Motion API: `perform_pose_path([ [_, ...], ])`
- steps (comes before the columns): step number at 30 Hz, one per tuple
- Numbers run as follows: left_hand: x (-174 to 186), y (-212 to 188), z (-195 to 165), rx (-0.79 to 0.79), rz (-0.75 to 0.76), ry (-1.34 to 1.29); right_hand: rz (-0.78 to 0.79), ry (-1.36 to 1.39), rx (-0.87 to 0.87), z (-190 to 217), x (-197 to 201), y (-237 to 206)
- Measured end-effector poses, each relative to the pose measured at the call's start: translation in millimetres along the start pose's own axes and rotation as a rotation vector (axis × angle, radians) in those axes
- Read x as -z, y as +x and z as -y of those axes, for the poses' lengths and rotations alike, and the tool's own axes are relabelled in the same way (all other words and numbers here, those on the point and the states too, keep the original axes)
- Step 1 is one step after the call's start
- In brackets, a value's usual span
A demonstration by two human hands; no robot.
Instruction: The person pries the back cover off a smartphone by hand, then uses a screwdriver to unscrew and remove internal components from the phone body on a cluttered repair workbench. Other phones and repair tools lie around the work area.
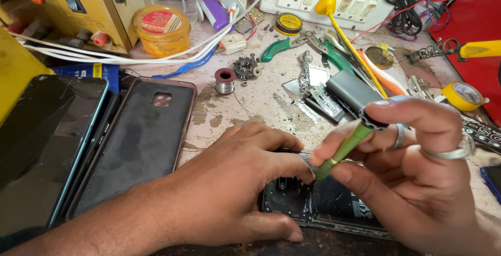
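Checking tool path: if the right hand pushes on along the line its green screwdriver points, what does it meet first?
The right hand aims the green screwdriver down-left. The tip sits behind the left hand fingers, so likely those or the opened phone beneath; depth unclear.

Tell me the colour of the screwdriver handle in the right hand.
Green, with a black cap; the head view shows the screwdriver in the right hand.
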State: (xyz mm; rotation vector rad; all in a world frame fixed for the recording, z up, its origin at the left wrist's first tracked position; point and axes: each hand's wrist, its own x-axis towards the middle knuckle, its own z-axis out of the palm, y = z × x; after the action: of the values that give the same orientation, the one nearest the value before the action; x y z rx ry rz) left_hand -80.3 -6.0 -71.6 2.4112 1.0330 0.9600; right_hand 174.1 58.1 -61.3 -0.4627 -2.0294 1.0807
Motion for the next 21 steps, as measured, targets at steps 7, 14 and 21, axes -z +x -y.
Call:
perform_pose_path([
  [7, 0.8, 3.0, 0.6, -0.040, -0.040, 0.051, 0.004, -0.090, 0.099, -0.5, 0.4, 7.4],
  [14, 2.6, -2.1, 3.4, -0.011, -0.057, 0.051, 0.061, 0.089, 0.078, -5.4, 6.5, -8.2],
  [21, 3.7, -4.0, 7.0, 0.036, -0.009, 0.043, 0.061, 0.023, 0.067, -3.4, 3.1, -8.0],
])
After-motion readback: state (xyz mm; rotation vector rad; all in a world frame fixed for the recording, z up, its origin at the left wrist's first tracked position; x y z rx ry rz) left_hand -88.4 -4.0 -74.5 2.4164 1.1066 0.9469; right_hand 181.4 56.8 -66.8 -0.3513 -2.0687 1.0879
